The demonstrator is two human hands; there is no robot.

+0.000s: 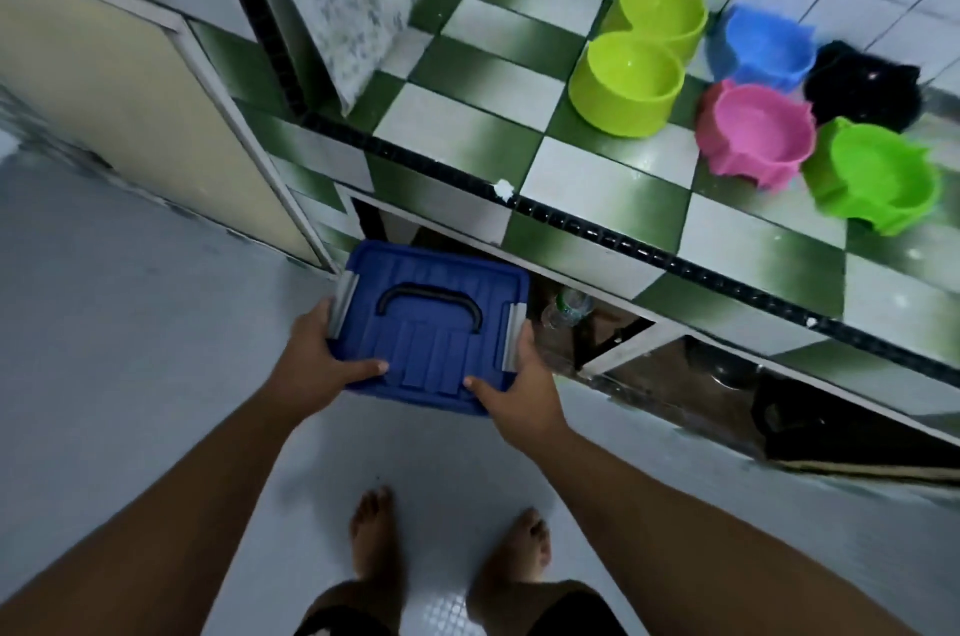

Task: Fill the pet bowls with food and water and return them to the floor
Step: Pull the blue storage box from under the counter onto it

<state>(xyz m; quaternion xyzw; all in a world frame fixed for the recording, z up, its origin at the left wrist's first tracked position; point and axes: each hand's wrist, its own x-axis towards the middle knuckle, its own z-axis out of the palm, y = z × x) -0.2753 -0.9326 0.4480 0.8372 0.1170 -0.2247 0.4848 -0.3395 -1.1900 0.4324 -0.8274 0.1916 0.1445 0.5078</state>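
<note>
I am holding a blue lidded box [431,318] between both hands, just in front of the open space under the tiled counter [587,183]. My left hand [317,360] is wrapping the left end with the thumb lying flat across the lid; my right hand [524,386] is doing the same at the right end. The fingers of both are curling down out of sight round the sides, so I cannot tell how far under the base they are reaching. The bowls are waiting up on the counter and, as far as I can see, all are empty: the lime double bowl [639,58] nearest the wall, then the blue bowl [761,45], black bowl [862,81], pink bowl [753,131] and green bowl [878,175] clustered close together to its right.

I am judging this box to be the food store, though the lid is hiding what is inside. The risks I am seeing are these:

- My palms are pressing right beside the grey clips [343,302]; if one is springing loose, the lid could be lifting as I raise the box, and the contents spilling.
- I am gripping by the ends rather than by the black handle [428,305], so a heavy load could be slipping through my fingers onto my bare feet [371,536].
- The far edge is sitting close under the counter lip and could be knocking it on the way up.
- A plastic bottle [566,308] is standing just beside my right hand and could be getting tipped over.
</note>
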